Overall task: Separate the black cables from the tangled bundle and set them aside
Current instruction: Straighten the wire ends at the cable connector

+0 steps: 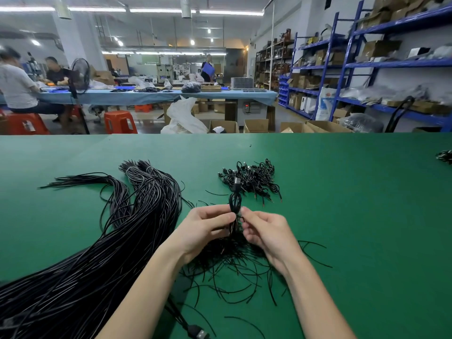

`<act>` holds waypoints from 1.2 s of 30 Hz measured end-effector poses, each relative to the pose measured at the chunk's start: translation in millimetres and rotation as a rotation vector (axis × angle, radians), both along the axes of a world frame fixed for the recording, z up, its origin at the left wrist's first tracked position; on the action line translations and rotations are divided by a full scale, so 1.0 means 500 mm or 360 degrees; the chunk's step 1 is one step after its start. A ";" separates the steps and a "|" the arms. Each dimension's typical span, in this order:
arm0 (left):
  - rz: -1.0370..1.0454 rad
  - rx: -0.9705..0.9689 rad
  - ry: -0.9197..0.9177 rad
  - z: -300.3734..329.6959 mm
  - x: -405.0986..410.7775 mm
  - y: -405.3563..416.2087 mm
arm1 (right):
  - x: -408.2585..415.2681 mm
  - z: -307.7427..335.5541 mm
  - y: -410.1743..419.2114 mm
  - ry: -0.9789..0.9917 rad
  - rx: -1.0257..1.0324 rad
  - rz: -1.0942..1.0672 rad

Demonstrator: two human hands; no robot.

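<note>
Pinching folded black cable | left hand, right hand | probably above loose tangle

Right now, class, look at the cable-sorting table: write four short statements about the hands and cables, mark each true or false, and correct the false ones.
1. Both the left hand and right hand pinch one small cable bunch. True.
2. The table is covered in red. False: it is green.
3. The long cable bundle lies on the person's left. True.
4. The pile of short coiled cables sits nearer the person than the hands. False: it lies beyond them.
</note>
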State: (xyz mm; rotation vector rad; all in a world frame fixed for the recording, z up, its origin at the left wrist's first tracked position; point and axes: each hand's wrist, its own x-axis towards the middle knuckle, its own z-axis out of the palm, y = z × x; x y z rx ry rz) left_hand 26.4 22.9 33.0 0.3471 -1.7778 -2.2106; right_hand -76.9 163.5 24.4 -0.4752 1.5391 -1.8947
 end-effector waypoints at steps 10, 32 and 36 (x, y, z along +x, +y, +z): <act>0.0198 0.0319 -0.0053 0.005 -0.006 -0.006 | 0.016 -0.005 -0.022 0.0481 -0.0018 -0.0238; 0.0473 -0.0097 -0.0117 -0.007 -0.018 -0.007 | 0.012 0.010 -0.006 0.1945 0.0594 -0.0062; 0.0541 -0.0162 -0.0132 -0.020 -0.020 -0.001 | 0.009 0.003 -0.008 0.1748 0.0650 0.0034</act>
